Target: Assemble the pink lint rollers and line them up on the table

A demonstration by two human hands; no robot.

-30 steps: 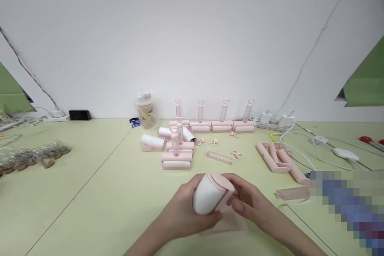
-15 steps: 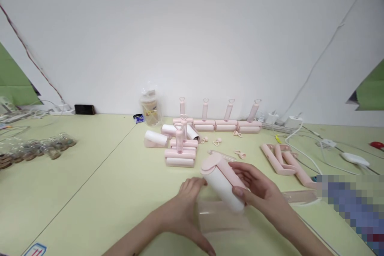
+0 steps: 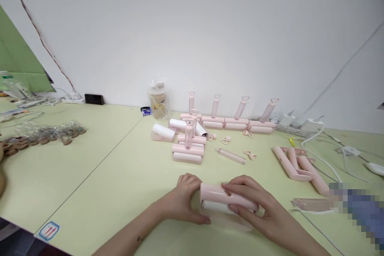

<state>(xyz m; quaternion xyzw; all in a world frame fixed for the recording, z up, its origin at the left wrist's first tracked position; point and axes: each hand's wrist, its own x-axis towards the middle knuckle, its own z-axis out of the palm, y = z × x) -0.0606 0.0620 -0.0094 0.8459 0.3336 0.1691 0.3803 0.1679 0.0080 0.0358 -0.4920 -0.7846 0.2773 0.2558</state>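
Observation:
My right hand (image 3: 258, 204) is closed round a pink lint roller head (image 3: 229, 195) with a white paper roll. Its fingertips press the pink top and its thumb lies along the lower side. My left hand (image 3: 186, 200) grips the left end of a clear cover (image 3: 223, 221) that lies under the roller head, fingers behind and thumb in front. Whether the cover is fully seated is hidden. Beyond the hands lies a clear handle tube (image 3: 231, 156). Pink heart-shaped loop caps (image 3: 250, 155) rest near it.
Finished-looking lint rollers (image 3: 188, 154) with upright handles stand at mid-table and along the wall. Pink roller frames (image 3: 295, 166) and a clear cover (image 3: 313, 204) lie right, beside white cables (image 3: 313, 140). Small glass bottles (image 3: 66, 136), a phone (image 3: 94, 99) and a bagged cup (image 3: 158, 102) are leftward.
The roller head has turned from tilted to level and come down onto the clear cover. My left hand has closed in on its left end. The view has shifted left.

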